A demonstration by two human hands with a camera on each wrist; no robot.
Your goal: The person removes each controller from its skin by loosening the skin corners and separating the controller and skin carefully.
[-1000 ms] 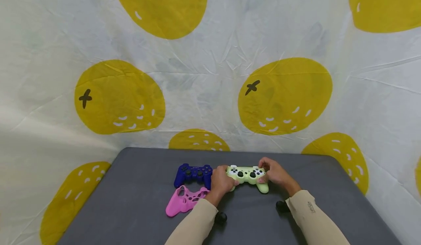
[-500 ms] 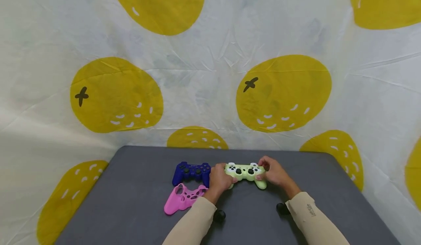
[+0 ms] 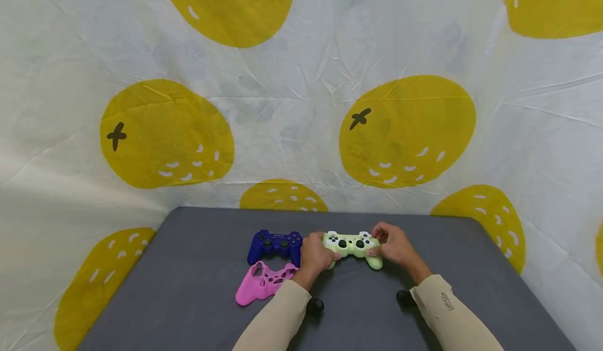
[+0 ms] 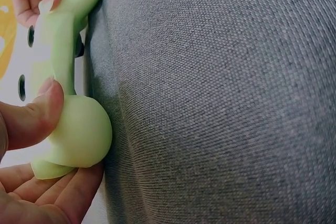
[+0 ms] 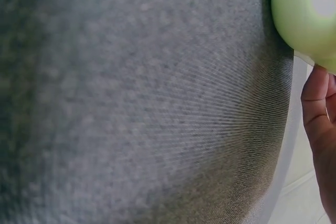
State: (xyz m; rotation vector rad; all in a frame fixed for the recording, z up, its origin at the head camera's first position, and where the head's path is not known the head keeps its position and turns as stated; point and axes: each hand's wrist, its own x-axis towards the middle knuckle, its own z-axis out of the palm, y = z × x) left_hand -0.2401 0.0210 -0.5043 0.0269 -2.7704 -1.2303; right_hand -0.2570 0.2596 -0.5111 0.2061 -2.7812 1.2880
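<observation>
Between my two hands is a white game controller [image 3: 350,239] in a pale green silicone cover [image 3: 374,262], its sticks and buttons facing up. My left hand [image 3: 316,254] grips its left handle, thumb on top and fingers beneath, as the left wrist view shows on the rounded green grip [image 4: 84,129]. At the right end, my right hand [image 3: 394,245] pinches the cover's edge near the shoulder buttons, thumb on the face. In the right wrist view, fingers touch the underside of the green grip [image 5: 302,14]; most of that hand is out of frame.
Left of my left hand lies a dark blue game controller [image 3: 275,240]. A pink silicone controller cover [image 3: 256,284] lies just in front of it, partly behind my left forearm. All rest on a grey cloth-covered table [image 3: 188,272], with a fruit-patterned sheet [image 3: 292,142] hanging behind.
The head view has shifted slightly. Both hands keep their places on the green-covered controller, with only tiny finger movement at its right end.
</observation>
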